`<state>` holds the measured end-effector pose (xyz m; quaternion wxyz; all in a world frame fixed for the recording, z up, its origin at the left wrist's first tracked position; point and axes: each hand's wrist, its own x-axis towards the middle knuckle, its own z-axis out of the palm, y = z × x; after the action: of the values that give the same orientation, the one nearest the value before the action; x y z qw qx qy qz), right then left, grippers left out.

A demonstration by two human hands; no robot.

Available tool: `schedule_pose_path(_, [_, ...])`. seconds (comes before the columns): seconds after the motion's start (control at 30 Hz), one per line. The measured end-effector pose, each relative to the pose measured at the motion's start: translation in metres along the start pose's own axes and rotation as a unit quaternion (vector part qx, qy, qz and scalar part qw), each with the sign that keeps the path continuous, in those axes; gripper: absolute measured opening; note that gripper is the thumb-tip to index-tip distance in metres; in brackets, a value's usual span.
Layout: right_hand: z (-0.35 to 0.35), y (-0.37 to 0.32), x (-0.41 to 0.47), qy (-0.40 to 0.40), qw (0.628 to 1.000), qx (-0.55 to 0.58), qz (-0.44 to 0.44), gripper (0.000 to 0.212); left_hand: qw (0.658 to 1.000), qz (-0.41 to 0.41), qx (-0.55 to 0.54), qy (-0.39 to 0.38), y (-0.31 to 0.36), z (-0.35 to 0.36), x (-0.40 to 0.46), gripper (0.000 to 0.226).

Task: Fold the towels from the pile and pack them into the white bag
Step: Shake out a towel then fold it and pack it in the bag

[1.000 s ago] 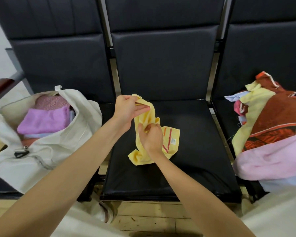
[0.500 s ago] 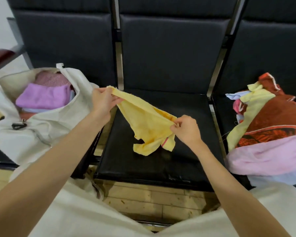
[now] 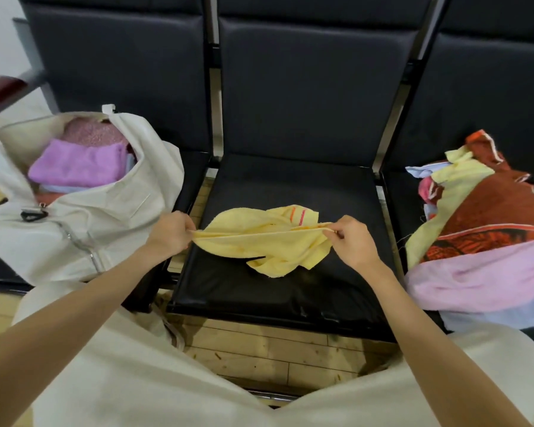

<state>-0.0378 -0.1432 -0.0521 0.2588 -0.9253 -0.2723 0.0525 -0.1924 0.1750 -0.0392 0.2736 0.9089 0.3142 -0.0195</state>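
Two hands stretch a yellow towel [image 3: 261, 241] between them at the centre of the frame, over the black seat [image 3: 290, 288] of the middle chair. No brand, label or legible writing shows on it; the only marking is a pair of short orange-red stripes near its upper right edge. The left hand [image 3: 170, 234], just left of centre, pinches the towel's left corner with fingers curled round the cloth, its forearm running in from the lower left. The right hand [image 3: 350, 238], just right of centre, pinches the opposite corner between thumb and fingertips, the forearm coming up from the lower right. The top hem is pulled taut between the grips while the rest sags, crumpled, onto the seat. At middle left the white bag [image 3: 84, 229] stands open on the neighbouring seat, with a folded purple towel [image 3: 80, 163] on top inside. At the right edge lies the pile of towels [image 3: 481, 229], brown, pink and yellow.
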Motion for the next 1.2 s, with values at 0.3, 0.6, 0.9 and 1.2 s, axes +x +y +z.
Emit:
schedule_pose_path(0.3, [-0.027,-0.006,0.003,0.030,0.999,-0.014,0.015,0.022,0.987,-0.006,-0.126,0.095,0.023,-0.024,0.008,0.008])
schedule_pose_path(0.6, [-0.105,-0.044,0.027,0.149,0.988,0.014,-0.026,0.019,0.913,0.097,-0.265,0.295,0.112,-0.125,0.013,0.017])
schedule_pose_path(0.9, [-0.166,-0.075,0.042,0.190,0.977,0.035,-0.090,0.016,0.893,0.113,-0.255,0.354,0.149,-0.201,0.009,0.018])
schedule_pose_path(1.2, [-0.176,-0.083,0.041,0.190,0.974,0.045,-0.110,0.017,0.927,0.127,-0.106,0.337,0.129,-0.205,-0.001,0.016])
